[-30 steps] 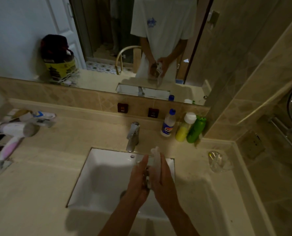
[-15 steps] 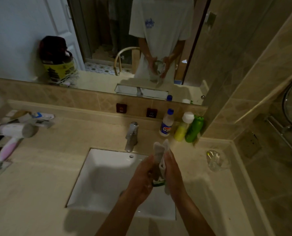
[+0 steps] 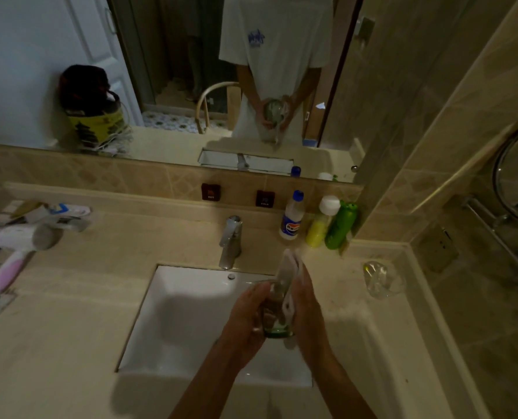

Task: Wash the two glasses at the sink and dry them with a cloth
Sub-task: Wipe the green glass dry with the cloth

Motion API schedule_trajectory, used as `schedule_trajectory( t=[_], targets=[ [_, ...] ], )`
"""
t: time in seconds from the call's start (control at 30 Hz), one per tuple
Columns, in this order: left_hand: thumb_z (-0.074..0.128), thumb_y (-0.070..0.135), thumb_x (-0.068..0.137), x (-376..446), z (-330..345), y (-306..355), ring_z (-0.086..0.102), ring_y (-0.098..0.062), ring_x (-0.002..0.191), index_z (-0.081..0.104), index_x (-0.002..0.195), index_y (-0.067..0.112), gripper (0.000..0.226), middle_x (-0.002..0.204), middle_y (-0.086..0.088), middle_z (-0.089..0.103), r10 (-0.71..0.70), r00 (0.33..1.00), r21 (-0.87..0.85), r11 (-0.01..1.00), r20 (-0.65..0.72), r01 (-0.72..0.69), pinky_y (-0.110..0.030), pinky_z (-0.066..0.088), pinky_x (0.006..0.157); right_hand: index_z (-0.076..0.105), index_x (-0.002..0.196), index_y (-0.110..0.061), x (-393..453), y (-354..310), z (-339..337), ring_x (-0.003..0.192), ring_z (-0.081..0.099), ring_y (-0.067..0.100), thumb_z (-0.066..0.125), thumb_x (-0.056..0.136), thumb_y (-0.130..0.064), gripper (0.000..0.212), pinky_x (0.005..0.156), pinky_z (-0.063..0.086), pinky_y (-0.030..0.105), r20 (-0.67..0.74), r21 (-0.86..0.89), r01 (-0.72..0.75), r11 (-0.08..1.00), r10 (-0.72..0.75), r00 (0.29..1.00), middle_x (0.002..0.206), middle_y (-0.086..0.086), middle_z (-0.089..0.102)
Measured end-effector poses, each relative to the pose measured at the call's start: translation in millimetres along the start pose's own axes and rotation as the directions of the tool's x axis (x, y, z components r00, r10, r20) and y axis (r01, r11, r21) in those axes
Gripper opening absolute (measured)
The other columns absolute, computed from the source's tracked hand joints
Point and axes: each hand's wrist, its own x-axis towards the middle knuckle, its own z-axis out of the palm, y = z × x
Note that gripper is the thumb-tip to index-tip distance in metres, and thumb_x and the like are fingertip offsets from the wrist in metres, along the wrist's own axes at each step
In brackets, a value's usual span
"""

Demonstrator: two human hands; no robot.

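Drying appears to be the step in hand: the left hand [image 3: 247, 316] curls round a glass [image 3: 274, 309] with a green base, held tilted above the right part of the sink [image 3: 173, 322], while the right hand [image 3: 307, 309] presses a pale cloth [image 3: 291, 276] against its far side, fingers wrapped about cloth and glass together. A second glass [image 3: 380, 278] lies on its side on the surface [image 3: 70, 343], well apart to the right and near the raised edge by the wall. Principal risk, in my judgement: a wet glass gripped bare on one side could slip and strike the hard basin below, chipping or breaking. Squeezing through the cloth could also crack a thin wall. The lying glass may roll if knocked by an elbow or the trailing cloth. The tap [image 3: 230, 241] stands close behind the hands; a careless lift could knock the rim against it. Dim light makes leftover wet patches easy to miss.
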Motion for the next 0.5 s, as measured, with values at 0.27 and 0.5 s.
schedule_trajectory(
  t=[0.27, 0.5],
  targets=[
    [0.07, 0.038, 0.091, 0.6, 15.9, 4.1, 0.072, -0.032, 0.082, 0.045, 0.14, 0.003, 0.065, 0.106, -0.027, 0.061, -0.029, 0.999, -0.205, 0.978, -0.022, 0.024, -0.047, 0.061, 0.072, 0.026, 0.145, -0.052, -2.2, -10.1, 3.5, 0.125, 0.048, -0.009, 0.03, 0.101, -0.053, 0.043, 0.086, 0.049, 0.011, 0.007, -0.215, 0.124, 0.969, -0.126, 0.992, 0.147, -0.028, 0.038],
    [0.071, 0.047, 0.074, 5.6, 14.9, -0.4, 0.072, -0.034, 0.093, 0.067, 0.119, -0.002, 0.066, 0.104, -0.023, 0.073, -0.13, 0.975, -0.292, 0.954, -0.18, 0.073, -0.048, 0.055, 0.093, 0.008, 0.154, -0.028, -54.9, 33.2, 14.8, 0.149, 0.018, 0.003, 0.042, 0.101, -0.031, 0.063, 0.121, 0.024, 0.028, 0.004, -0.403, 0.301, 0.864, -0.328, 0.945, 0.162, -0.007, 0.017]
  ],
)
